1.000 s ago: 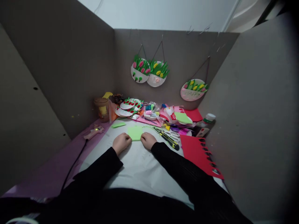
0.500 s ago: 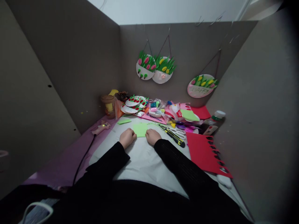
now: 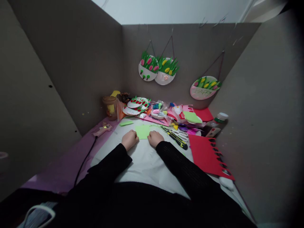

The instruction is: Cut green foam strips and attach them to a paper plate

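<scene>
A light green sheet of paper (image 3: 142, 131) lies flat on the white table cover (image 3: 142, 164). My left hand (image 3: 129, 139) rests curled at its near left corner, fingers closed on the paper's edge. My right hand (image 3: 155, 138) sits curled at the near right corner in the same way, pinching that edge. Both forearms wear black sleeves. The fingertips are turned away from the camera and partly hidden.
A pink glue gun (image 3: 103, 129) with a black cord lies at the left. Scissors (image 3: 181, 135) and a yellow-black cutter (image 3: 177, 141) lie right of my hands, beside a red notched sheet (image 3: 204, 154). Paper-plate crafts (image 3: 135, 106), a jar (image 3: 110, 107) and a bottle (image 3: 219, 122) crowd the back. Cardboard walls surround the desk.
The view shifted left and slightly up between the earliest frame and now. My hands stay at the green paper's near corners with hardly any movement.
</scene>
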`<act>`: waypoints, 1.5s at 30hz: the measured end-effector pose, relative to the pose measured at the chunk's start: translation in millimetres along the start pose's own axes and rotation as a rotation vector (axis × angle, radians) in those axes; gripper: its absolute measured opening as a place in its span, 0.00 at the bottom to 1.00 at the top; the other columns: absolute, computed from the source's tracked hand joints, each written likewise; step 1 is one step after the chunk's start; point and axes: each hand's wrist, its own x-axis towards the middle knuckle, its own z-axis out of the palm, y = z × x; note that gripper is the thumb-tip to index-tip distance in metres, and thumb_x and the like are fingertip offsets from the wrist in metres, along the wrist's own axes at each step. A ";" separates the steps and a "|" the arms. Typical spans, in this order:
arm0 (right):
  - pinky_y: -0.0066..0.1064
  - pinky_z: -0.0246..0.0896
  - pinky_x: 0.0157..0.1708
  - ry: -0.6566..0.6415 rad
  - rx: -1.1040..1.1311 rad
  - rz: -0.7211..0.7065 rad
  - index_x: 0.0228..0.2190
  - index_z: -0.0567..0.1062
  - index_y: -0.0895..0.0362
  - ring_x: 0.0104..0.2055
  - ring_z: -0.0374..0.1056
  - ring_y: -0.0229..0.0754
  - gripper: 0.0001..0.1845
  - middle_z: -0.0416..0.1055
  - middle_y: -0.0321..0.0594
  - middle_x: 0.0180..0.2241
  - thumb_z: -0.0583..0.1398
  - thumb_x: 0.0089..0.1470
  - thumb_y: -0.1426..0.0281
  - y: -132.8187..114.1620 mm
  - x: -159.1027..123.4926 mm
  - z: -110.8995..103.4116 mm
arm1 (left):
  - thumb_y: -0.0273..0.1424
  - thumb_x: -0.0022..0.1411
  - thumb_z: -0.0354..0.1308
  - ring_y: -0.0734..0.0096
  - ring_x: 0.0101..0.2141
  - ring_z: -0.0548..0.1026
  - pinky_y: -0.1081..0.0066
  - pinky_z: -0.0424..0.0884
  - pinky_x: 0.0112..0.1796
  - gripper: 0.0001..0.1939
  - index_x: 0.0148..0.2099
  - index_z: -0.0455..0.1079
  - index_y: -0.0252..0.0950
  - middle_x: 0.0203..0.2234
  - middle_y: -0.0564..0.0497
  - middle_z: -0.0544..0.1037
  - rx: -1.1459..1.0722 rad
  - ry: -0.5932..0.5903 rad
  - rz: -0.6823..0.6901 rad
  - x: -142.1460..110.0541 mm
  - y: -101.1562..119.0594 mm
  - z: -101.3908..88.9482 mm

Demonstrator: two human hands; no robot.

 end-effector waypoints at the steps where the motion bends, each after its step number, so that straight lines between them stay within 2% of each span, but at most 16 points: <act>1: 0.33 0.54 0.36 0.006 0.006 0.020 0.36 0.71 0.58 0.39 0.64 0.45 0.14 0.69 0.48 0.38 0.49 0.56 0.65 1.0 -0.2 0.2 | 0.31 0.54 0.51 0.69 0.32 0.71 0.74 0.63 0.31 0.10 0.35 0.71 0.35 0.34 0.47 0.72 -0.004 0.009 0.002 -0.3 -0.2 -0.6; 3: 0.33 0.54 0.34 0.018 0.024 0.062 0.36 0.70 0.58 0.38 0.64 0.45 0.14 0.69 0.47 0.37 0.51 0.55 0.63 3.2 -0.7 0.4 | 0.30 0.54 0.52 0.69 0.34 0.71 0.73 0.64 0.33 0.13 0.42 0.71 0.37 0.39 0.47 0.71 -0.026 0.030 0.048 -0.9 -0.2 -2.0; 5: 0.33 0.54 0.33 0.026 0.050 0.087 0.36 0.69 0.58 0.37 0.64 0.45 0.13 0.69 0.46 0.36 0.52 0.54 0.62 5.6 -1.2 0.6 | 0.28 0.55 0.52 0.69 0.38 0.70 0.73 0.64 0.37 0.15 0.45 0.70 0.40 0.45 0.48 0.68 -0.056 0.007 0.160 -1.4 0.3 -3.5; 8: 0.32 0.54 0.33 0.047 0.113 0.058 0.35 0.69 0.56 0.36 0.63 0.43 0.10 0.68 0.42 0.34 0.54 0.53 0.64 10.2 -1.2 1.3 | 0.31 0.58 0.50 0.67 0.43 0.68 0.71 0.63 0.42 0.12 0.41 0.74 0.44 0.47 0.50 0.67 -0.065 -0.046 0.300 -3.2 1.5 -6.1; 11: 0.31 0.54 0.36 0.090 0.202 -0.087 0.34 0.70 0.56 0.37 0.61 0.41 0.07 0.67 0.39 0.33 0.55 0.51 0.70 15.9 0.1 2.5 | 0.35 0.60 0.49 0.62 0.45 0.66 0.69 0.63 0.42 0.12 0.38 0.75 0.45 0.45 0.49 0.69 -0.061 -0.037 0.296 -8.0 0.2 -10.7; 13: 0.31 0.54 0.40 0.122 0.242 -0.218 0.35 0.72 0.56 0.39 0.60 0.40 0.09 0.67 0.40 0.34 0.55 0.50 0.74 18.6 1.2 3.3 | 0.35 0.60 0.50 0.62 0.45 0.66 0.69 0.63 0.42 0.12 0.37 0.76 0.44 0.44 0.48 0.70 -0.066 -0.043 0.259 -12.7 -2.7 -14.4; 16: 0.34 0.52 0.46 0.135 0.212 -0.421 0.39 0.74 0.51 0.47 0.58 0.41 0.16 0.66 0.41 0.43 0.55 0.50 0.78 18.2 1.5 3.7 | 0.35 0.60 0.48 0.63 0.43 0.67 0.69 0.63 0.40 0.14 0.38 0.75 0.44 0.44 0.48 0.70 -0.064 -0.053 0.214 -19.6 -8.2 -18.7; 19: 0.39 0.48 0.50 0.110 0.114 -0.550 0.41 0.74 0.41 0.54 0.52 0.45 0.16 0.60 0.36 0.53 0.56 0.54 0.72 15.4 -1.3 2.6 | 0.33 0.60 0.48 0.64 0.42 0.68 0.70 0.63 0.39 0.14 0.39 0.75 0.44 0.43 0.48 0.70 -0.037 -0.049 0.202 -23.5 -12.4 -19.9; 22: 0.43 0.46 0.51 0.103 0.046 -0.484 0.40 0.74 0.38 0.57 0.50 0.47 0.12 0.62 0.34 0.54 0.54 0.56 0.62 18.5 -6.1 -0.3 | 0.31 0.60 0.48 0.65 0.40 0.69 0.70 0.63 0.37 0.14 0.39 0.75 0.44 0.42 0.48 0.71 0.004 -0.035 0.198 -24.8 -15.2 -19.3; 24: 0.44 0.46 0.50 0.100 0.014 -0.392 0.38 0.76 0.40 0.57 0.51 0.48 0.12 0.65 0.34 0.52 0.53 0.56 0.60 24.6 -9.2 -2.6 | 0.32 0.60 0.47 0.65 0.39 0.70 0.70 0.63 0.37 0.14 0.38 0.76 0.44 0.42 0.48 0.72 0.006 -0.022 0.197 -25.3 -16.9 -19.2; 30: 0.41 0.47 0.49 0.114 -0.006 -0.252 0.32 0.78 0.49 0.52 0.57 0.46 0.10 0.70 0.39 0.47 0.56 0.52 0.71 35.1 -12.2 -6.7 | 0.28 0.58 0.46 0.68 0.40 0.71 0.73 0.64 0.39 0.15 0.38 0.75 0.42 0.41 0.51 0.74 -0.063 -0.025 0.192 -24.8 -20.7 -18.4; 33: 0.38 0.50 0.46 0.193 0.031 -0.209 0.35 0.76 0.55 0.46 0.60 0.45 0.12 0.72 0.43 0.42 0.56 0.50 0.75 32.9 -11.1 -6.9 | 0.24 0.56 0.46 0.68 0.39 0.71 0.73 0.65 0.40 0.15 0.36 0.74 0.40 0.39 0.51 0.75 -0.099 0.077 0.162 -23.1 -23.9 -16.3; 36: 0.36 0.51 0.43 0.239 0.039 -0.328 0.37 0.75 0.57 0.44 0.61 0.44 0.13 0.72 0.44 0.39 0.54 0.52 0.74 29.1 -10.7 -6.9 | 0.22 0.53 0.46 0.68 0.39 0.71 0.73 0.65 0.41 0.15 0.36 0.73 0.39 0.37 0.50 0.75 -0.120 0.178 0.117 -22.2 -26.1 -16.2; 38: 0.35 0.51 0.41 0.229 0.007 -0.426 0.36 0.75 0.56 0.42 0.61 0.44 0.12 0.72 0.44 0.37 0.53 0.53 0.74 24.7 -10.4 -7.6 | 0.22 0.53 0.46 0.69 0.39 0.71 0.73 0.65 0.41 0.15 0.36 0.74 0.38 0.38 0.50 0.75 -0.133 0.191 0.121 -21.8 -23.6 -18.7; 45: 0.34 0.49 0.36 0.119 -0.162 -0.570 0.31 0.75 0.58 0.38 0.61 0.44 0.11 0.72 0.46 0.31 0.53 0.55 0.73 6.2 -3.3 -11.4 | 0.23 0.53 0.49 0.66 0.39 0.70 0.71 0.65 0.40 0.15 0.38 0.75 0.39 0.35 0.48 0.75 -0.042 -0.022 0.283 -9.1 8.2 -26.1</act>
